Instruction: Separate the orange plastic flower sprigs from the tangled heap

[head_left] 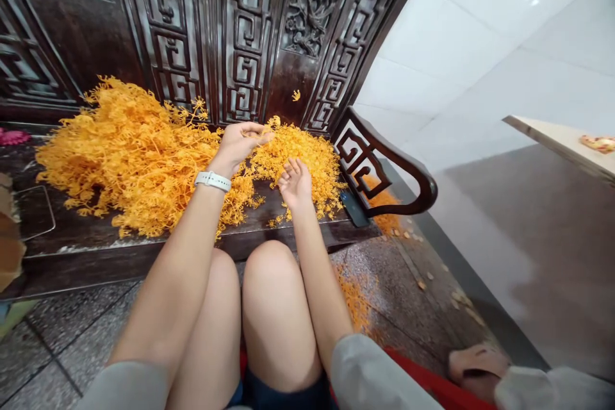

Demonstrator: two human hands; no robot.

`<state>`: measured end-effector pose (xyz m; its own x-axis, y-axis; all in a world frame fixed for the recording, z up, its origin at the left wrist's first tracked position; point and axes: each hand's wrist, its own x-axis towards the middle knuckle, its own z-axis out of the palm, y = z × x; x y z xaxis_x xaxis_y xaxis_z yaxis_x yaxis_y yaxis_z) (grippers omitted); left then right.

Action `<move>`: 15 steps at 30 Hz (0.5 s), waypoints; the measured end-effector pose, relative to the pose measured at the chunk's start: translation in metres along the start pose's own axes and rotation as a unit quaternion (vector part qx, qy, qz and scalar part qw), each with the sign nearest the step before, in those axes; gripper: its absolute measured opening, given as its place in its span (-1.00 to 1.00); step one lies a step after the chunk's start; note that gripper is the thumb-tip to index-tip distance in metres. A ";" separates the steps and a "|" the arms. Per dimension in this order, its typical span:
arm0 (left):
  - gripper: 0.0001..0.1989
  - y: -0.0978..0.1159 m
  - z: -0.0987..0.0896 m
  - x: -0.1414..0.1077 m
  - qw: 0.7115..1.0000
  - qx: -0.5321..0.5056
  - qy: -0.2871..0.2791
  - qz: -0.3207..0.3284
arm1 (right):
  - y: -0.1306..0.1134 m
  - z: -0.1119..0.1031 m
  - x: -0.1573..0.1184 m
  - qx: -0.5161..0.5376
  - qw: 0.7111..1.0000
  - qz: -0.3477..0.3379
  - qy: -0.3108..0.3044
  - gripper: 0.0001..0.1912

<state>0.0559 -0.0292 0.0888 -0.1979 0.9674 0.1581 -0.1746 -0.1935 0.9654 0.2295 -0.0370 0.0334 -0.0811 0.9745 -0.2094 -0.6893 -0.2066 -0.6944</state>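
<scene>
A large heap of orange-yellow branched plastic flower sprigs (139,160) spreads over the dark wooden bench seat (91,250). To its right lies a smaller pile of loose orange-yellow flower pieces (317,154). My left hand (240,144), wearing a pale watch strap, is closed in a pinch on a thin orange-yellow sprig above the gap between the piles. Over the near edge of the smaller pile, my right hand (295,184) has loosely curled, parted fingers and nothing visible in them. One small flower piece (296,95) shows against the carved backrest; whether it is airborne, I cannot tell.
The carved backrest (298,64) rises behind the piles, and a curved armrest (423,192) bounds the right end. A dark phone-like object (354,208) lies beside the armrest. Orange bits (355,295) litter the floor. At far left is a cardboard box (8,237).
</scene>
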 end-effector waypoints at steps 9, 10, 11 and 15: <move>-0.78 -0.005 0.013 -0.008 0.960 0.177 -0.214 0.030 | 0.022 0.014 -0.009 -0.161 0.955 -0.245 -0.054 -0.58; -0.77 -0.006 0.014 -0.007 0.959 0.175 -0.223 0.026 | 0.023 0.014 -0.008 -0.172 0.947 -0.267 -0.041 -0.58; -0.76 -0.008 0.013 -0.007 0.958 0.168 -0.230 0.021 | 0.024 0.014 -0.007 -0.176 0.944 -0.278 -0.031 -0.59; -0.71 -0.014 0.004 -0.005 0.964 0.109 -0.243 -0.012 | 0.027 0.010 0.000 -0.159 0.953 -0.257 -0.024 -0.61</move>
<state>0.0633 -0.0306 0.0752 0.2876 0.9439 0.1621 0.0439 -0.1821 0.9823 0.2033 -0.0414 0.0214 0.1706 0.9552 0.2418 -0.3946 0.2911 -0.8715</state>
